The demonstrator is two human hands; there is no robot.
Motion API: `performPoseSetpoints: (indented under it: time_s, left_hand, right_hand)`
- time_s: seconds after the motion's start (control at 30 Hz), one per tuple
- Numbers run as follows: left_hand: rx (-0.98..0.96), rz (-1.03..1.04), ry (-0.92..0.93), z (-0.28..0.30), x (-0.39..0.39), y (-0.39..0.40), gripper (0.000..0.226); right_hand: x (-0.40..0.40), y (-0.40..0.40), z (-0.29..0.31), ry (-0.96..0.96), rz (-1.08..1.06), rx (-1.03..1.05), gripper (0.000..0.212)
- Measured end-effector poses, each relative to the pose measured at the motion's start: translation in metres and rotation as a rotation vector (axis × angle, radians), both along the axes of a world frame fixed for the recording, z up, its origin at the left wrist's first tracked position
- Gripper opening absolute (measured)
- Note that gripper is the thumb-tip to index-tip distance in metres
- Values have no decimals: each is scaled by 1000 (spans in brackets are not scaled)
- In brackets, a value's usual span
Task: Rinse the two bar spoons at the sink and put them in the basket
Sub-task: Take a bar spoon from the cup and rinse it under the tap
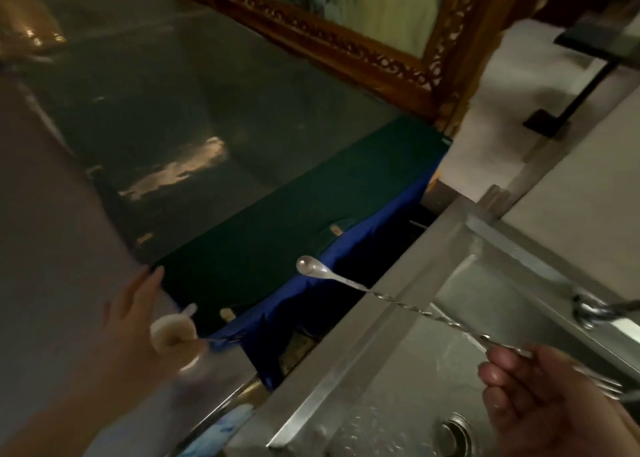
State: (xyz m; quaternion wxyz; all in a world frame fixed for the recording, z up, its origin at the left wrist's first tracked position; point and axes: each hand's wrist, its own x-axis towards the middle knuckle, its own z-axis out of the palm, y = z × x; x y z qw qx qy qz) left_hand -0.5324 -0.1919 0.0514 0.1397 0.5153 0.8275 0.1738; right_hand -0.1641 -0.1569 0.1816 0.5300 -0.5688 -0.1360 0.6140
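Observation:
My right hand (550, 404) grips a bar spoon (381, 294) by its twisted stem over the steel sink (391, 321). The spoon's bowl (306, 265) points left, past the sink's rim, and a forked end shows behind my fingers. Water streams down into the basin near the stem. My left hand (135, 321) is blurred at the lower left with its fingers stretched out. A pale round blurred thing (173, 333) sits at its thumb, and a thin stem-like line (225, 339) runs right from it. Whether that is the second spoon is unclear. No basket is in view.
A tap (588, 313) stands at the sink's right side and a drain (455, 432) lies at the bottom. Blue cloth (311, 304) hangs left of the sink over a dark green surface. A carved wooden frame (346, 44) leans at the top. A grey worktop lies under my left arm.

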Motion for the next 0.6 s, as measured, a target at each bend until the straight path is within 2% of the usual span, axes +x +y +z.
performPoseSetpoints:
  time_s: [0.13,0.27,0.37,0.47,0.6]
  left_hand:
    - [184,-208,128,30,28,36,110]
    - [105,-413,179,41,63,64,95]
    - [81,-537,227,38,93,76,92]
    - [158,-544,249,42,132,89,70]
    - [278,-682,275,55,205,101,62]
  right_hand:
    - [48,-6,5,-19,-131,15,31]
    - [92,-20,1,-23,-252,24,30]
    - [124,-32,-5,-4,-338,31,30]
    - [149,-43,-7,7,-397,31,30]
    - [187,-60,-13,-9,-503,25,29]
